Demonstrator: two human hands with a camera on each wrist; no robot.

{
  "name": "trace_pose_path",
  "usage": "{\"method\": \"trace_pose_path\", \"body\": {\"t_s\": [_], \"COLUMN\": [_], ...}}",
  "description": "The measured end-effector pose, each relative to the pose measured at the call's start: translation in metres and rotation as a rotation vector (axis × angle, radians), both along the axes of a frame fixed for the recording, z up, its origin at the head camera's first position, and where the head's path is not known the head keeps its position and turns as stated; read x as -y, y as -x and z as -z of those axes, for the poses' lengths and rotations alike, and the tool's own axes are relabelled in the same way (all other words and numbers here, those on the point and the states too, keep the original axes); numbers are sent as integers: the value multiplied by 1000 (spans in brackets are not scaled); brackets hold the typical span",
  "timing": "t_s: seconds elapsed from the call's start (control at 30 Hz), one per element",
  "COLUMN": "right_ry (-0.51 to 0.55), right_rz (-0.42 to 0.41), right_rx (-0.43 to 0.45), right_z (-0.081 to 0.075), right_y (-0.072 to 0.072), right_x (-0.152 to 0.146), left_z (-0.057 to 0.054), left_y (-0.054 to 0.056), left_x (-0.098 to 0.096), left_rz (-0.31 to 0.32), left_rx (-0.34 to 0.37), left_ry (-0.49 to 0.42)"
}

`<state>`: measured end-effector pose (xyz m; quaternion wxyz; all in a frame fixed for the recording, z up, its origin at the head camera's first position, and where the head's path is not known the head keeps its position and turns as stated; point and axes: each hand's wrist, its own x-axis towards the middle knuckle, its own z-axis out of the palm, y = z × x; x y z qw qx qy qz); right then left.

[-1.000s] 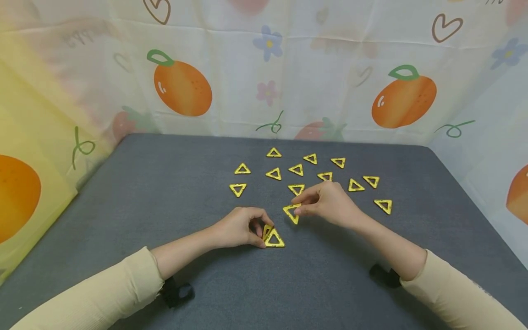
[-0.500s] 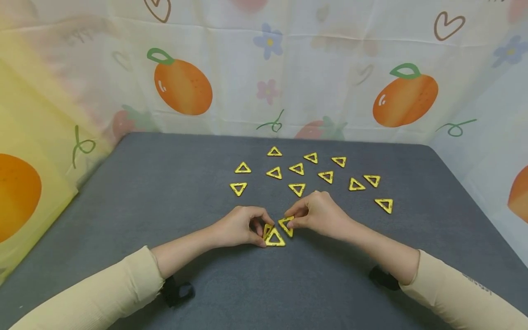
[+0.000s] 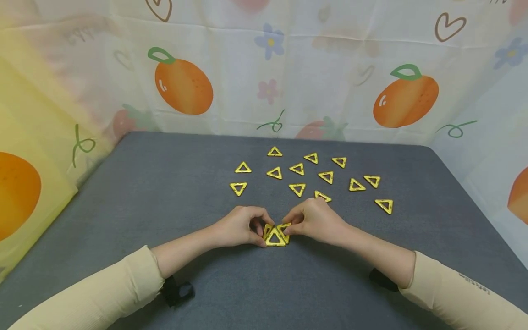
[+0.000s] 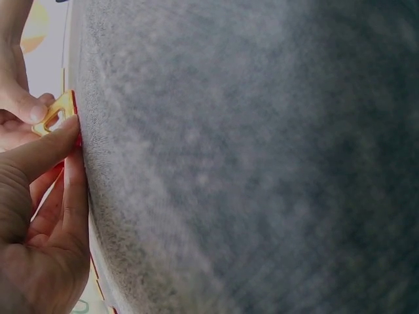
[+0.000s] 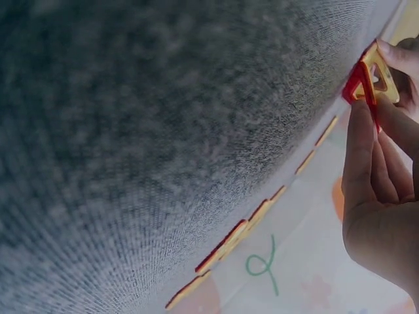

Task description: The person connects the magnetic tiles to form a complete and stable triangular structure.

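Observation:
A yellow triangular frame tile (image 3: 275, 244), with an open middle, lies in front of both hands in the head view. My left hand (image 3: 237, 228) pinches a second triangular tile (image 3: 266, 230) between thumb and fingers, tilted up along the left side of the first. On the other side, my right hand (image 3: 316, 222) pinches a third triangular tile (image 3: 285, 226), its edge right at the first tile's right side. In the right wrist view a tile in the cluster (image 5: 368, 98) shows red along its edges. The left fingers partly cover their tile.
Several more yellow triangular tiles (image 3: 297, 184) are scattered flat over the back middle and right of the dark grey table (image 3: 165, 183). One tile (image 3: 323, 193) lies just behind the right hand, partly covered by it. A patterned cloth (image 3: 321, 91) hangs behind the table.
My right hand has moved left and toward the person, bringing its triangular tile against the right side of the lying one. My left hand has stayed in place.

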<state>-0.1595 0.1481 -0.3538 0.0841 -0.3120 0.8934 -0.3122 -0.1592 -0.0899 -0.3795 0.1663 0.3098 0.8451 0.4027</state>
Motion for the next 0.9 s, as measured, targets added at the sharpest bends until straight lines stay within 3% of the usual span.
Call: {"method": "trace_pose_path", "body": {"t_s": [0.43, 0.67, 0.9], "right_ry": [21, 50, 75], "right_rz": [-126, -102, -86], "right_rx": [72, 123, 147], "right_z": [4, 5, 7], "right_y": [-2, -2, -2], "right_x": [2, 4, 5], "left_z": [3, 0, -1], "left_y": [-2, -4, -5], "left_x": [1, -1, -2], "left_rz": [-25, -28, -13], "left_rx": [-47, -23, -60], "left_ry": [3, -22, -7]}}
